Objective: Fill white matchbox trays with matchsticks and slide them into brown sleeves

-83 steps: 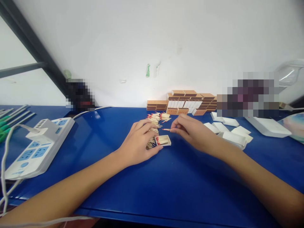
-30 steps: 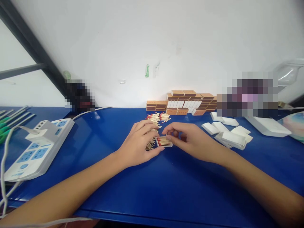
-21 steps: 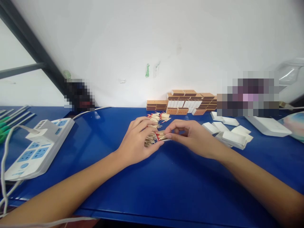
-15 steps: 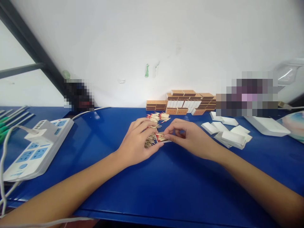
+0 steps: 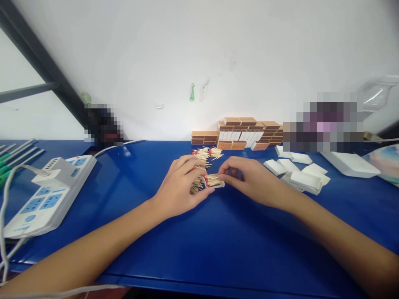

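A small white matchbox tray (image 5: 215, 185) lies on the blue table with red-tipped matches (image 5: 213, 179) in it. My left hand (image 5: 182, 182) reaches around its left end, thumb along the near side and fingers over the far side, gripping it. At the tray's right end is my right hand (image 5: 245, 178), thumb and forefinger curled close together over the rim; whether anything is between the fingertips is too small to tell. Loose matches (image 5: 197, 185) lie partly hidden under my left hand, with more match piles (image 5: 215, 153) just beyond.
Brown matchboxes (image 5: 243, 135) stand stacked along the wall. White empty trays (image 5: 307, 180) lie scattered to the right, near a larger white box (image 5: 352, 164). A power strip (image 5: 52, 199) with cables occupies the left side, beside green-handled tools (image 5: 18, 160).
My right hand has drawn slightly right, from over the matches to the tray's right end, showing more of the tray. My left hand has stayed in place.
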Demonstrator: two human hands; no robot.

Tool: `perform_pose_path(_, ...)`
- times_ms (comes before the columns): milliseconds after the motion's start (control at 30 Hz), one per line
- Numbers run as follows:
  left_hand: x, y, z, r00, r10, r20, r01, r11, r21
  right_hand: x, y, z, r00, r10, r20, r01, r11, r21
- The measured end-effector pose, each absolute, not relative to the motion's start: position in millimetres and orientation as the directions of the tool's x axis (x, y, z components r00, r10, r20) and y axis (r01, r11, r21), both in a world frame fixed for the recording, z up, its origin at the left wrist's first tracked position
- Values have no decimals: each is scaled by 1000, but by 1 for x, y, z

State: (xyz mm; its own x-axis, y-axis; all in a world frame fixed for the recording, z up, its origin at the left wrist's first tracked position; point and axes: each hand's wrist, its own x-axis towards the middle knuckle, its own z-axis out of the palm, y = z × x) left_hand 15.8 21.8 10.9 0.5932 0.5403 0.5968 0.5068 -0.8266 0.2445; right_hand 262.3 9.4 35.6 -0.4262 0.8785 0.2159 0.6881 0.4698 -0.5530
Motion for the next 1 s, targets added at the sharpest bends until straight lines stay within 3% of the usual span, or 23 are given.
perform_pose_path(1000,15,23,9,602,542,587,494,-830,260,267,10,43,-489,853,184,623,489,-611)
